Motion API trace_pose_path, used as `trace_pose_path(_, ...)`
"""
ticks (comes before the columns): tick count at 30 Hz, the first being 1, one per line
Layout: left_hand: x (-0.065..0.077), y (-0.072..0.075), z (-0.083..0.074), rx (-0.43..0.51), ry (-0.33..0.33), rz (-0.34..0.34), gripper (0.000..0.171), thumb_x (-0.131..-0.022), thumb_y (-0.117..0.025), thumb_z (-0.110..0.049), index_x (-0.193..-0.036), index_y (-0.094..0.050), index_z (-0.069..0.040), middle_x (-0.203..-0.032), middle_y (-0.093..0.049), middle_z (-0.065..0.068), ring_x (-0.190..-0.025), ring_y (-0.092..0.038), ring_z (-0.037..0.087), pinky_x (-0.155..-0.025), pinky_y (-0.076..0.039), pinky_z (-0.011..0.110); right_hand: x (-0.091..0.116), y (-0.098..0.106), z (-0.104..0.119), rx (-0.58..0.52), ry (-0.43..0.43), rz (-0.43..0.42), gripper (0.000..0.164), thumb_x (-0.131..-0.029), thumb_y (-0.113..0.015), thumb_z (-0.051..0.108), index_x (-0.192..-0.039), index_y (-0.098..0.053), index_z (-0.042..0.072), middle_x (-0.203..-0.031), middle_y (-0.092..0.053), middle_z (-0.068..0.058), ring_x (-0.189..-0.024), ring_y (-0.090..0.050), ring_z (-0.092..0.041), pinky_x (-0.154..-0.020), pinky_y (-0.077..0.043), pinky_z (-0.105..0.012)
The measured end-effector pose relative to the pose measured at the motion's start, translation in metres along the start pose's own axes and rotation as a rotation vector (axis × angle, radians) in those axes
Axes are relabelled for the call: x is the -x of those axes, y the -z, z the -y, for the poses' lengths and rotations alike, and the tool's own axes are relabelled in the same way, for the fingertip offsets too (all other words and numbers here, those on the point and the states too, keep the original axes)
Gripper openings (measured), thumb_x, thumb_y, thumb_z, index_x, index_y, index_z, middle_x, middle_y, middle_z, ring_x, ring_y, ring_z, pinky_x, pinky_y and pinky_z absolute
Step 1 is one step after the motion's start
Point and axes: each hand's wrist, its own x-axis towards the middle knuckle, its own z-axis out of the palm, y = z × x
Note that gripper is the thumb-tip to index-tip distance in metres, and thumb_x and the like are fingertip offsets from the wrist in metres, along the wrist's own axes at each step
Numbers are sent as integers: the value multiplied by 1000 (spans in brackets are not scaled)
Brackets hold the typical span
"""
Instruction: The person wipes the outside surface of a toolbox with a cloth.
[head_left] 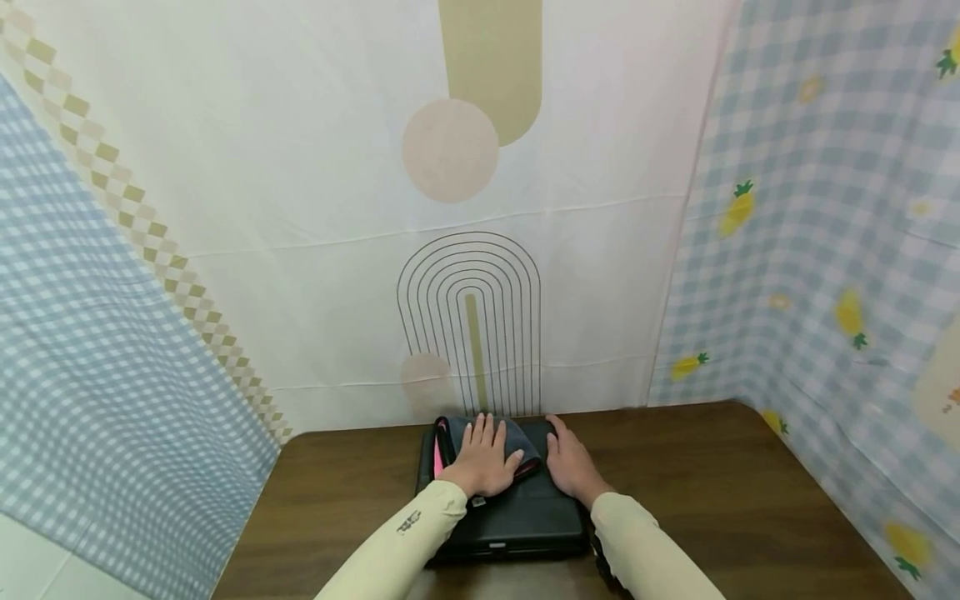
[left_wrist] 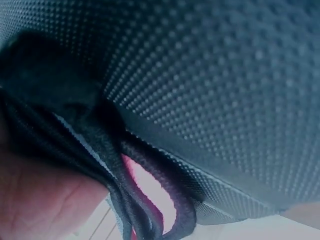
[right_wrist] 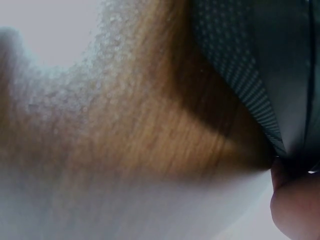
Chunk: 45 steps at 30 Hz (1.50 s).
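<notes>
A black case (head_left: 525, 525) with a textured surface lies flat on the table, near its back edge. On top of it sits a folded dark grey cloth (head_left: 517, 442) with black edging and a pink inner side. My left hand (head_left: 483, 458) rests on the cloth, fingers stretched forward and thumb out to the right. In the left wrist view, the cloth's black-edged folds (left_wrist: 155, 195) show beside a blurred digit. My right hand (head_left: 572, 462) lies along the case's right side, fingers extended. The right wrist view catches a fingertip (right_wrist: 297, 207) by the case's corner.
The brown wooden table (head_left: 697, 483) extends to both sides of the case. Behind it hangs a white patterned cloth (head_left: 600, 292). Blue checked curtains stand at the left (head_left: 112, 333) and right (head_left: 810, 250). A dark strap (head_left: 602, 562) lies beneath the right forearm.
</notes>
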Motion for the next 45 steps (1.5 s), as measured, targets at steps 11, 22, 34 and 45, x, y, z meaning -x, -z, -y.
trace_pose_path(11,8,4,-4,4,-21,-21,72,-116,-31,-51,-172,-21,-7,-181,-9,21,-170,-4,39,-138,-5,58,1,0,2,-8,-6,-2,52,-117,-35,22,-168,-32,8,-166,-42,-27,-153,-43,-50,-121,-38,-68)
trace_pose_path(22,25,3,-10,-2,-75,10,76,-115,-31,-54,-173,-13,-9,-182,-3,20,-170,0,38,-138,-5,59,2,1,3,-8,-4,-14,51,-117,-34,22,-166,-34,8,-165,-44,-28,-151,-45,-50,-121,-39,-68)
trace_pose_path(34,58,-11,-11,-19,-177,47,76,-114,-29,-56,-174,-10,-13,-182,3,15,-171,3,35,-137,-6,60,-2,0,-1,-31,-22,-16,51,-117,-31,23,-167,-35,11,-168,-41,-24,-155,-41,-48,-123,-36,-67)
trace_pose_path(45,123,-10,-28,-119,-326,112,77,-113,-31,-60,-174,-8,-20,-183,1,10,-171,-4,32,-135,-19,60,0,2,2,-58,-44,-7,52,-118,-29,24,-168,-32,13,-171,-36,-23,-157,-37,-49,-124,-33,-69)
